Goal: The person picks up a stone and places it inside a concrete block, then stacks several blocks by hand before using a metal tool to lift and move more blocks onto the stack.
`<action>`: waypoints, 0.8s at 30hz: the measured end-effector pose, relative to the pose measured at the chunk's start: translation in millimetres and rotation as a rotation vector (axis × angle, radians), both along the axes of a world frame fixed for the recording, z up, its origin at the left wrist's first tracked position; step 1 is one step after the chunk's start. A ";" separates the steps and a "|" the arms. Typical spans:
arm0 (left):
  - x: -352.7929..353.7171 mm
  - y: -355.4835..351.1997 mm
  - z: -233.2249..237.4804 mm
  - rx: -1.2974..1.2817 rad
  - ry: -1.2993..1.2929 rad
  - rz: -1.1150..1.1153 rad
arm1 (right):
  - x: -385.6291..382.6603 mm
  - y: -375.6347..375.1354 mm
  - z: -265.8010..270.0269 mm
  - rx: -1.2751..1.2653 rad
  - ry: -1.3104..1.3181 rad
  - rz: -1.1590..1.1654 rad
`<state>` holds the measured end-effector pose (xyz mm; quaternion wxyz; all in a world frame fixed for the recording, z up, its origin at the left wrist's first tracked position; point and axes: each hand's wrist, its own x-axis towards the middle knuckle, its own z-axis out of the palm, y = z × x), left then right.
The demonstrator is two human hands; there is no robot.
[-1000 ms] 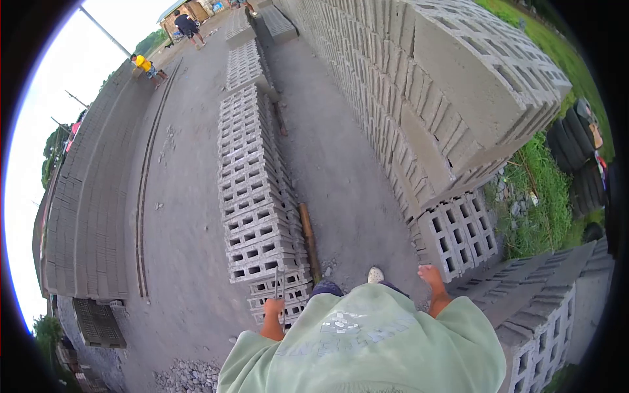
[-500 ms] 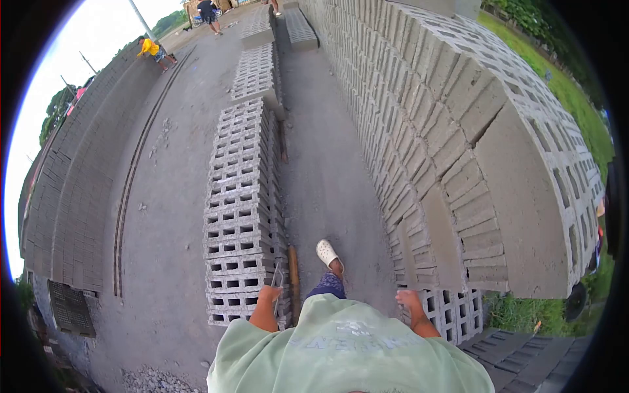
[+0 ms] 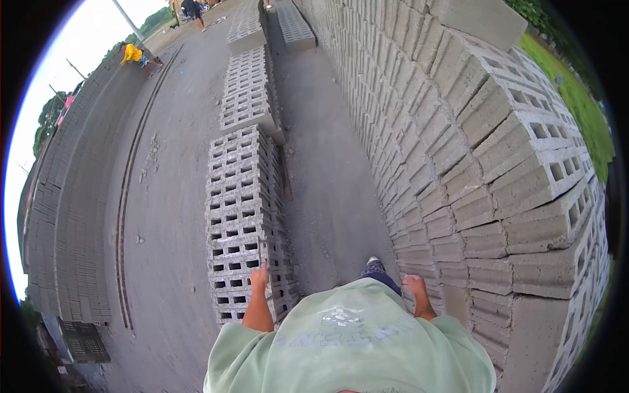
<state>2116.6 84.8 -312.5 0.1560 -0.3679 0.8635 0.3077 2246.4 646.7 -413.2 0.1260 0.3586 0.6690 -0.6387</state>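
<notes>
Head view looks down past a pale green shirt (image 3: 347, 347). The left hand (image 3: 260, 276) hangs over the near end of a low row of grey hollow concrete blocks (image 3: 239, 196); its grip cannot be made out. The right hand (image 3: 413, 285) hangs just beside a tall wall of stacked grey concrete blocks (image 3: 458, 150), and whether it is clenched or released is unclear too. Bare dirt ground (image 3: 327, 183) runs between the two stacks. Far off stands a person in a yellow top (image 3: 130, 54).

Not much to read here, tbh. The only lettering was a faded white print (image 3: 341, 325), a small logo above one line of letters, on the person's pale green cotton T-shirt (image 3: 393, 357). It was too blurry to make out.
</notes>
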 end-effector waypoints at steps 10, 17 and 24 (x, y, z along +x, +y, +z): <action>-179.4 -2.4 -8.6 -0.055 -0.174 0.150 | -284.0 25.1 -14.5 0.912 0.120 1.331; -309.0 2.6 -13.3 -0.374 -0.028 0.258 | -659.4 19.3 51.6 0.070 0.005 0.556; -431.5 -0.5 -62.2 0.069 0.228 0.800 | -937.0 -64.8 134.6 0.271 0.302 0.744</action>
